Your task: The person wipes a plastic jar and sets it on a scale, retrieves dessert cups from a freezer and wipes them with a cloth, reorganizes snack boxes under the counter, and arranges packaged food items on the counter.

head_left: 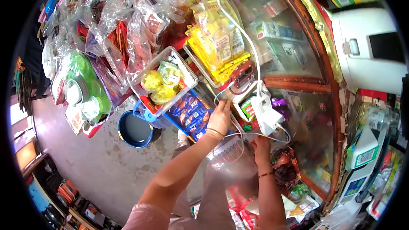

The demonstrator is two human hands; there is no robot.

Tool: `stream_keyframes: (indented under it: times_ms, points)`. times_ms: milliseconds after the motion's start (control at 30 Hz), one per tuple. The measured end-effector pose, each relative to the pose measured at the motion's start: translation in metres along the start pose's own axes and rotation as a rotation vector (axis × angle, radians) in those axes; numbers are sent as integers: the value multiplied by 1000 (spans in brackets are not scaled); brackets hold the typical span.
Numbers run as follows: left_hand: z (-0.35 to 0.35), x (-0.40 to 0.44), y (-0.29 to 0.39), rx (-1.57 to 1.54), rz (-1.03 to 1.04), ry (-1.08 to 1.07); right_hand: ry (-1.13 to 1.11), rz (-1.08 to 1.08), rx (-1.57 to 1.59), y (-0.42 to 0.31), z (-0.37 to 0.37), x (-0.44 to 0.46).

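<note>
My left hand (219, 121), with a thin bracelet at its wrist, reaches to the right edge of a tray of blue packets (188, 113). Its fingers are bent together near a thin cable; what they hold, if anything, is hidden. Lower right, my right hand (260, 148) is closed beside the pale cable (268, 136), and I cannot make out anything in its fingers. Clear plastic (228, 155) lies between the two hands. A white power strip (266, 110) with plugged-in leads sits just above the right hand, close to a small green-and-white box (247, 108).
Left of the tray, a clear bin (174, 59) holds round yellow tubs. Yellow packets (217, 38) are stacked behind. A blue bucket (135, 130) stands on the floor. Bagged goods (115, 30) hang at upper left. A wood-framed glass case (298, 83) runs along the right.
</note>
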State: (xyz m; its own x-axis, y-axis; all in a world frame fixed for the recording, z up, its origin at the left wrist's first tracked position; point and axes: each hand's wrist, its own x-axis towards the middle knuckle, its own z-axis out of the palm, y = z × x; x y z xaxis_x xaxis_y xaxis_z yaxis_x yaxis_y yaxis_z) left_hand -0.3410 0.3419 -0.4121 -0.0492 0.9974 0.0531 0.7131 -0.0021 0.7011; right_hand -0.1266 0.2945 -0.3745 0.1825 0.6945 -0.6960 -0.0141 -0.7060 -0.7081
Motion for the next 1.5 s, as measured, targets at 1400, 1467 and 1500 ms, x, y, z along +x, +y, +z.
stream_keyframes:
  times_ms: [1400,1467,1500]
  points:
    - [40,95,-23,-385,-839,-166,-267,-994,-1891,-127,136,59]
    - [52,90,-34,-414,-828,-173,-284,-996,-1863,-128,134,58]
    - [58,88,-38,-438,-807,-174,-290,-1004,-1828,-130,134,57]
